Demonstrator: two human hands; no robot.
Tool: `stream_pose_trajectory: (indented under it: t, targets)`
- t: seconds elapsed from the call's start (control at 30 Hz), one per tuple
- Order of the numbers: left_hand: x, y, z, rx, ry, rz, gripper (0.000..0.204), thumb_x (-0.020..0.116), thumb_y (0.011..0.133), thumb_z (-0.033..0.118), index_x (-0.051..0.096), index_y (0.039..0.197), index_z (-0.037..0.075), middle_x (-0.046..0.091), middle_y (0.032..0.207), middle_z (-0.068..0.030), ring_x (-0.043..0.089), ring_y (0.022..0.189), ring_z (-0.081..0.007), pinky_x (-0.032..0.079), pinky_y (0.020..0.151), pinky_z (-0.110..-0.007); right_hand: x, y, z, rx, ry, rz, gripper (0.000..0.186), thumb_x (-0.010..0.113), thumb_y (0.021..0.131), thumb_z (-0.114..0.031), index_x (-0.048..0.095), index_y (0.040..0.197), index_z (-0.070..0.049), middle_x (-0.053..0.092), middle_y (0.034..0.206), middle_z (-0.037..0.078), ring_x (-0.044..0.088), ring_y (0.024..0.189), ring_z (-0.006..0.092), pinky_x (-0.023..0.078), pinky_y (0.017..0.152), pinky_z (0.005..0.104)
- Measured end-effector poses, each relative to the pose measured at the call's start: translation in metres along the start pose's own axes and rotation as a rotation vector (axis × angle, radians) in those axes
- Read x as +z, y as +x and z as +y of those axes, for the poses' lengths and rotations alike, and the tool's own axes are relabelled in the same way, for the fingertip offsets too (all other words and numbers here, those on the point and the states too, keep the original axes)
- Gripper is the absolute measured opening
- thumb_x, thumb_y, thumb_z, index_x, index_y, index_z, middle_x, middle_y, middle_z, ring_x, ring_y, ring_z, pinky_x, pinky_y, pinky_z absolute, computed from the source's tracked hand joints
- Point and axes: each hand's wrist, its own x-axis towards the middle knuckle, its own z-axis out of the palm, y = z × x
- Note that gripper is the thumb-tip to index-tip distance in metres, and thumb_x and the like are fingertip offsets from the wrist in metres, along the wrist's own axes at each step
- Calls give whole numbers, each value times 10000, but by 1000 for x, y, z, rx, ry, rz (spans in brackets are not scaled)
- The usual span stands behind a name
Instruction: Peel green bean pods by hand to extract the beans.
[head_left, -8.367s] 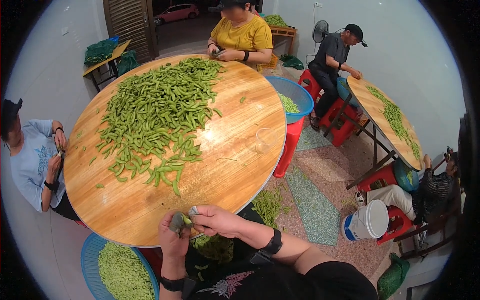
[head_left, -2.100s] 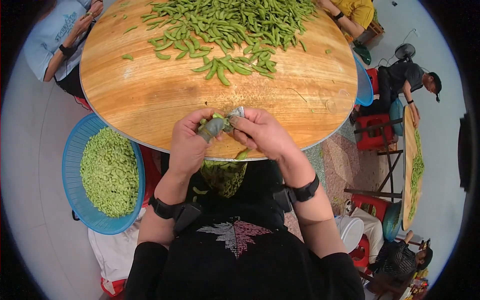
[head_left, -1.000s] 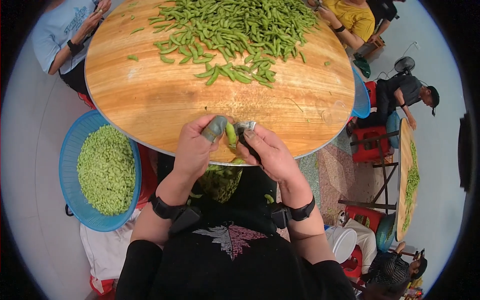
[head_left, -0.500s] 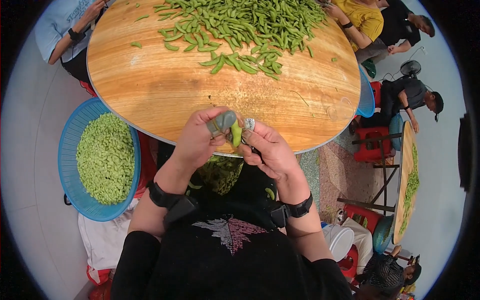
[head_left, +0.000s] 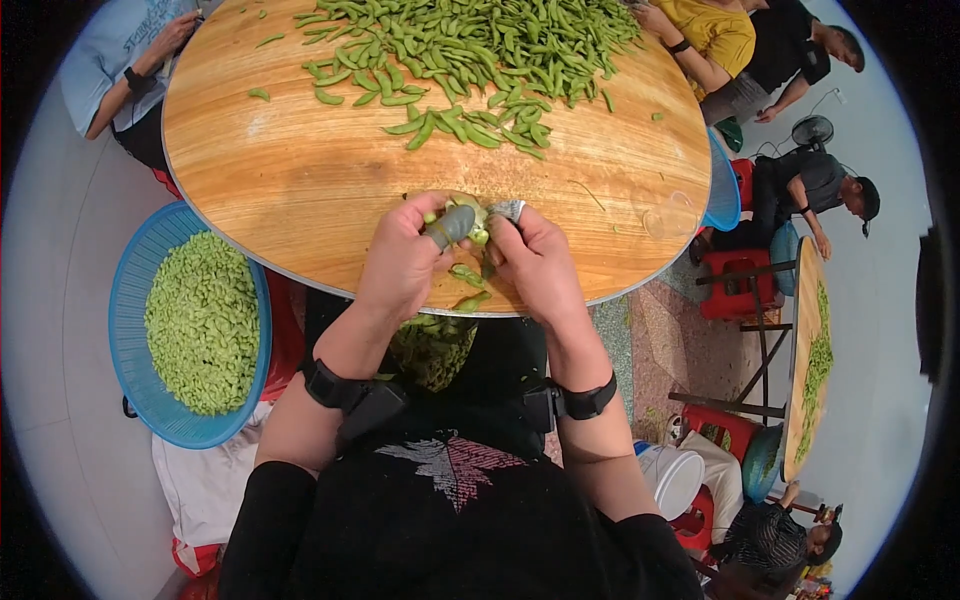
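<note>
Over the near edge of the round wooden table (head_left: 300,175), my left hand (head_left: 398,255) and my right hand (head_left: 542,268) meet around a green soybean pod (head_left: 479,232). A grey cover (head_left: 455,226) sits on my left thumb, which presses against the pod. My right fingers, one wrapped in pale tape, pinch at the pod's other side; a dark bit between them is too small to name. Just below my hands are two more green pieces that look like pods or husks (head_left: 471,301). Farther off lies a big heap of whole pods (head_left: 520,55).
To my left stands a blue plastic basket (head_left: 122,320) full of shelled green beans (head_left: 200,325). A dark container with husks (head_left: 430,360) is below the table edge. A clear cup (head_left: 672,215) lies at right. Other people sit around this table and another (head_left: 800,400).
My hands have moved slightly up and away from me over the table. The pod between them looks split or turned, and green pieces now show beneath my hands.
</note>
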Motion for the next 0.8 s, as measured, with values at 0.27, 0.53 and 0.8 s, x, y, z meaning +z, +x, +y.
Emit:
stream_pose_trajectory:
  t: [0.27, 0.53, 0.8]
  targets:
    - [1, 2, -6, -12, -180, 60, 269, 404, 888, -21, 557, 1109, -16, 571, 876, -19, 462, 665, -50, 317, 494, -166, 12, -10, -17, -386, -581, 45, 156, 619, 829, -117, 534, 783, 6, 540, 596, 123, 539, 523, 213, 423, 491, 329]
    - [1, 1, -2, -33, -155, 50, 365, 397, 856, -28, 536, 1190, 18, 558, 890, 1, 445, 655, -46, 324, 509, -168, 21, -4, -10, -467, -588, 58, 156, 649, 794, -93, 529, 779, 7, 581, 635, 173, 586, 574, 335, 447, 496, 350]
    - [2, -2, -4, -57, -171, -4, 168, 507, 901, 89, 505, 1065, 55, 540, 861, 1, 487, 665, -60, 342, 519, -163, 17, -7, -12, -561, -754, 136, 184, 652, 790, -101, 502, 739, -8, 587, 631, 166, 598, 591, 334, 461, 490, 357]
